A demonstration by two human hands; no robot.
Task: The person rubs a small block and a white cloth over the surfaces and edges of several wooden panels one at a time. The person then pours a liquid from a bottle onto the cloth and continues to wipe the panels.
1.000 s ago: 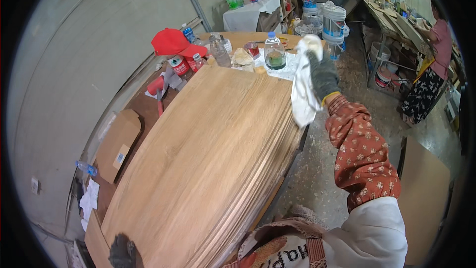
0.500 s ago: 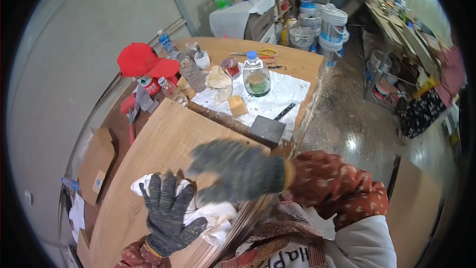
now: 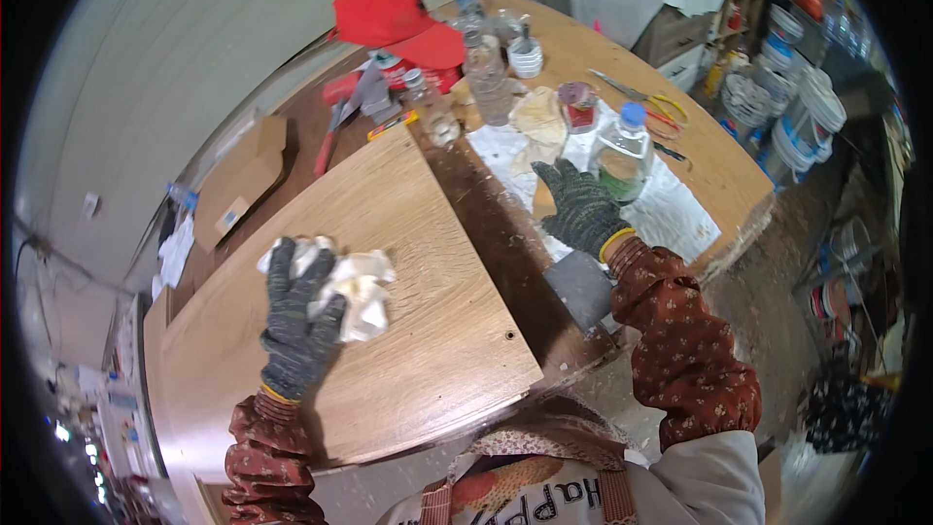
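A long wooden counter [image 3: 700, 151] runs away from the person, cluttered at its far end. Lying over its near part is a large, pale oak-veneer panel [image 3: 418, 262] with a rounded end. On this panel the left hand [image 3: 296, 316], in a dark knit glove, presses flat on a crumpled white cloth [image 3: 355, 282]; its fingers [image 3: 282, 267] are spread apart over the cloth rather than closed around it. To the right, off the panel, the gloved right hand [image 3: 581, 209] reaches forward with fingers [image 3: 564, 175] open and splayed, holding nothing, above a white sheet [image 3: 671, 209] spread on the counter. Just beyond those fingers stands a clear plastic bottle [image 3: 622, 151] with a blue cap, holding greenish liquid. Near it, slightly farther, sit a small jar [image 3: 580, 107] of red liquid and a crumpled tan rag [image 3: 539, 117]. Well beyond the left fingers lies a red cap [image 3: 394, 15].
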